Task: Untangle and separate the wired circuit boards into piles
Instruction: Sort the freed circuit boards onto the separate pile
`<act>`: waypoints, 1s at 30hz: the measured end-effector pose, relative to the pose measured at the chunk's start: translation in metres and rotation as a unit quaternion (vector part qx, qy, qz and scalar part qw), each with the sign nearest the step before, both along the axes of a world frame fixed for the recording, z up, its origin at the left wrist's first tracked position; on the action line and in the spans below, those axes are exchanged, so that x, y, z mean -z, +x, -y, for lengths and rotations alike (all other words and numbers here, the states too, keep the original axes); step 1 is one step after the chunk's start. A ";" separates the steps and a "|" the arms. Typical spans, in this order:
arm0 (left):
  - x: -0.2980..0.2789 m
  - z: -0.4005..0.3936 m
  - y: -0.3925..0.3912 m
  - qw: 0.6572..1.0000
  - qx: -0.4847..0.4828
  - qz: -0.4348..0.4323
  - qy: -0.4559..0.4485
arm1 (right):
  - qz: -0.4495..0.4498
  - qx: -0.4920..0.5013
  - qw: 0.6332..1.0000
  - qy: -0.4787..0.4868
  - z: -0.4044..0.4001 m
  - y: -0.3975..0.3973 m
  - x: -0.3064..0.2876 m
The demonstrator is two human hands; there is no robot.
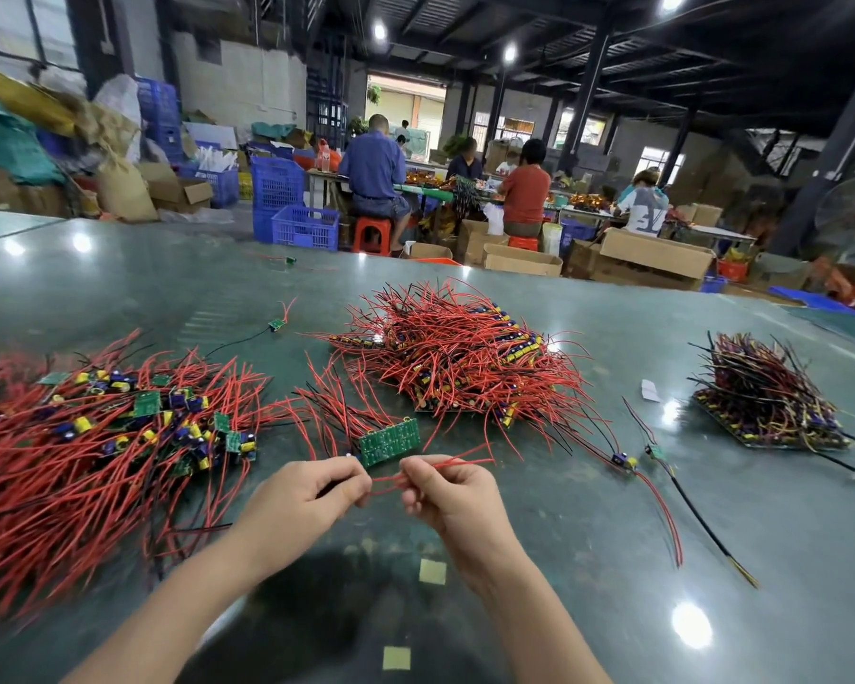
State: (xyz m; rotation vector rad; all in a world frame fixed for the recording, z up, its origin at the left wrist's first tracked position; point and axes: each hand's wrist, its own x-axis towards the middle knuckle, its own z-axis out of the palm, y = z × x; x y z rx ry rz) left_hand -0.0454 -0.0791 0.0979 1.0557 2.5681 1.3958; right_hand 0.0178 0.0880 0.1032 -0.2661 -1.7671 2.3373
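While the dim, steel-beamed workshop hall, with seated workers (524, 190) and blue plastic crates (287, 204), fills the background, a glossy dark-green table (588, 560) carries the work. Far left of the fingers: sprawling pile of red-wired green circuit boards (95, 436). Beyond the fingers: dense red-wire heap (455, 353). Far right: darker stacked bundle (766, 397). Left hand (307, 501) and right hand (450, 491) each pinch thin red wires (391, 481); small green board panel (390, 441) just beyond the fingertips.
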 end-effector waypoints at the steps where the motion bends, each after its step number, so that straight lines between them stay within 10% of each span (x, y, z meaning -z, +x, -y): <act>1: -0.001 0.001 -0.001 1.000 0.004 -0.001 -0.004 | 0.004 -0.008 1.000 -0.005 0.001 0.000 0.000; 25: -0.004 0.025 -0.016 0.992 -0.092 -0.055 -0.062 | -0.009 0.136 0.989 -0.049 -0.027 -0.004 -0.001; 30: -0.008 0.028 -0.022 0.933 -0.327 -0.145 -0.035 | -0.011 0.155 0.988 -0.004 -0.027 -0.005 0.002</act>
